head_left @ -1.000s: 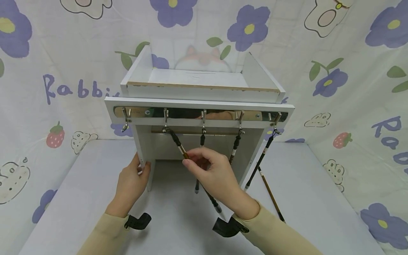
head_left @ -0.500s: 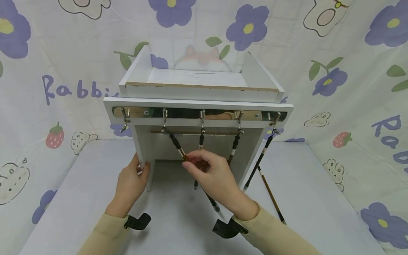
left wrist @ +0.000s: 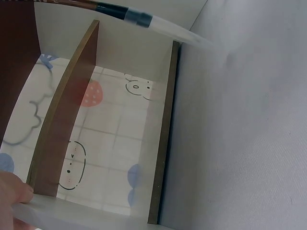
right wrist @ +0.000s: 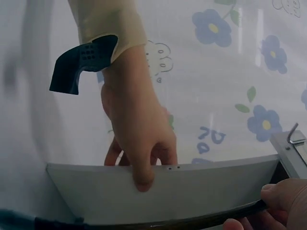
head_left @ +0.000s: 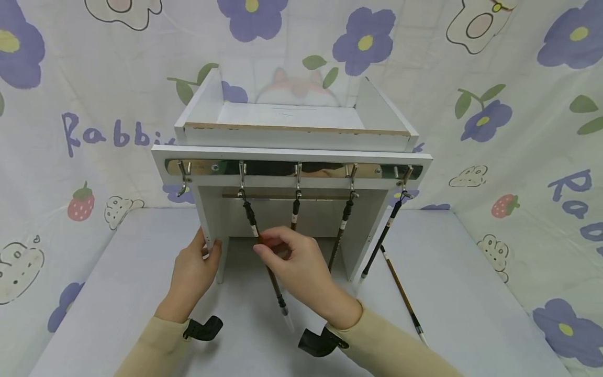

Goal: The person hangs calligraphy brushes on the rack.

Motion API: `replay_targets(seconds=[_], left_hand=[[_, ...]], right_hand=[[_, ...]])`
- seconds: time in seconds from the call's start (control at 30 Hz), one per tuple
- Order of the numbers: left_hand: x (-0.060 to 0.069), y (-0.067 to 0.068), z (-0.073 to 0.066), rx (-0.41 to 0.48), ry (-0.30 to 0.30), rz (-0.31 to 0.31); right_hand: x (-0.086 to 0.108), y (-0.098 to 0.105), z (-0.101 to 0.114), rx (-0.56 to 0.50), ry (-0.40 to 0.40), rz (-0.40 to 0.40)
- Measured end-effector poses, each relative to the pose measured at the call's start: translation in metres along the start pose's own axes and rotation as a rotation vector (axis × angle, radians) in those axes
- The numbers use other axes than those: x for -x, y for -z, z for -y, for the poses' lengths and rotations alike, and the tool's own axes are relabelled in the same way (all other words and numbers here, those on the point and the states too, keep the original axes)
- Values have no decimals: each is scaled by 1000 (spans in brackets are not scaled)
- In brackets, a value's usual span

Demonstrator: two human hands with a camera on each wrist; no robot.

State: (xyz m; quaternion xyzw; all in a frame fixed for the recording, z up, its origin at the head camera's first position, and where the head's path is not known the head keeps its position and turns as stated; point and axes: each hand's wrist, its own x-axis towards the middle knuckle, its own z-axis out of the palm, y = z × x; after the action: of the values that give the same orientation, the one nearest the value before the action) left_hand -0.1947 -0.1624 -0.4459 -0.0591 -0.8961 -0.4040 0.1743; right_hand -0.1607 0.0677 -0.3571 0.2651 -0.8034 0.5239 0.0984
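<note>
My right hand (head_left: 306, 269) pinches the handle of a calligraphy brush (head_left: 275, 285) between thumb and fingers. The brush hangs by its top from the second hook (head_left: 242, 180) from the left, slightly tilted, white tip lowest. In the left wrist view that brush (left wrist: 112, 10) crosses the top. My left hand (head_left: 192, 272) grips the front edge of the white shelf's left side panel (head_left: 211, 220). From the right wrist view, the thumb of my left hand (right wrist: 136, 124) lies on the panel's inner face, the other fingers outside.
More brushes hang from the other hooks, including one at the far right (head_left: 382, 238). The leftmost hook (head_left: 181, 178) is bare. A loose brush (head_left: 404, 296) lies on the white table (head_left: 471, 293) at right. A printed cloth (head_left: 301, 42) stands behind.
My right hand has moved left and slightly down with the brush, which now hangs more upright. The left hand keeps its place on the panel.
</note>
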Motion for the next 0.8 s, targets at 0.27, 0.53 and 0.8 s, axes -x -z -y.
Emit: replay_targets(seconds=[0.27, 0.53, 0.8], left_hand=[[0, -2, 2, -10, 12, -12], [0, -4, 4, -11, 9, -19], [0, -2, 2, -1, 4, -18]], right_hand=[[-8, -20, -1, 6, -11, -9], [-11, -26, -3, 40, -5, -34], [-12, -27, -3, 47, 7, -39]])
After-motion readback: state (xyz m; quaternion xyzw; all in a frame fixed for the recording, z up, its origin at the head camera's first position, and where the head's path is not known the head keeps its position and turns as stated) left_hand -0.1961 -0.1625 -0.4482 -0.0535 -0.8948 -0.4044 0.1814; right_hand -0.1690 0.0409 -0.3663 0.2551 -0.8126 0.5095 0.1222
